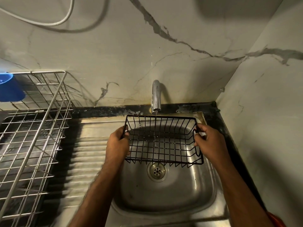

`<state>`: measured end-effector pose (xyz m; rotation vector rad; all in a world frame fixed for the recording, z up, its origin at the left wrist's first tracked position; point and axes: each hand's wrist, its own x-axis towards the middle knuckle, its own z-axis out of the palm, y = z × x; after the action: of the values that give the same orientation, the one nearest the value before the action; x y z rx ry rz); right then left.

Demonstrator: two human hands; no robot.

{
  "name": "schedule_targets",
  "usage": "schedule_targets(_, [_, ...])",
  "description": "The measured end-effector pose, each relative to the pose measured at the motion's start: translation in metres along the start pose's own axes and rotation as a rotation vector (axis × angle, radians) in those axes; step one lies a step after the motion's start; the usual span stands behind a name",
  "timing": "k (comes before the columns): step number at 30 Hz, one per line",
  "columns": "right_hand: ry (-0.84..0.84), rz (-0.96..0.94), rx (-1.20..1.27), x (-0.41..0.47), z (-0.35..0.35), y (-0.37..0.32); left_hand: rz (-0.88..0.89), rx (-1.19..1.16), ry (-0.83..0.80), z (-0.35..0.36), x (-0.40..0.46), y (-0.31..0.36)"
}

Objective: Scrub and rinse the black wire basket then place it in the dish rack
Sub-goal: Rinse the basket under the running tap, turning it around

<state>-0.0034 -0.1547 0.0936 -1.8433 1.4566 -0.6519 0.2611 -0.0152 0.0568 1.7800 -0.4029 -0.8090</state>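
Observation:
The black wire basket (pixel 161 140) hangs upright over the steel sink (pixel 203 190), under the tap (pixel 156 97). A thin stream of water falls from the spout through the basket's middle. My left hand (pixel 117 143) grips the basket's left end wall, fingers curled over the rim. My right hand (pixel 209 141) grips the right end at its handle loop. The silver wire dish rack (pixel 32 128) stands to the left on the counter.
A blue plastic cup (pixel 9 89) hangs on the rack's far left edge. The ribbed steel drainboard (pixel 88 154) lies between rack and basin. The drain (pixel 156 171) sits below the basket. Marble walls close in behind and on the right.

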Motion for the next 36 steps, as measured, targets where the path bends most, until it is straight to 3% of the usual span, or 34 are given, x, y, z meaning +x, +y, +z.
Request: schedule_targets(36, [0.117,-0.012,0.028,-0.008,-0.017,0.009,0.031,0.052,-0.047,0.016,-0.020,0.012])
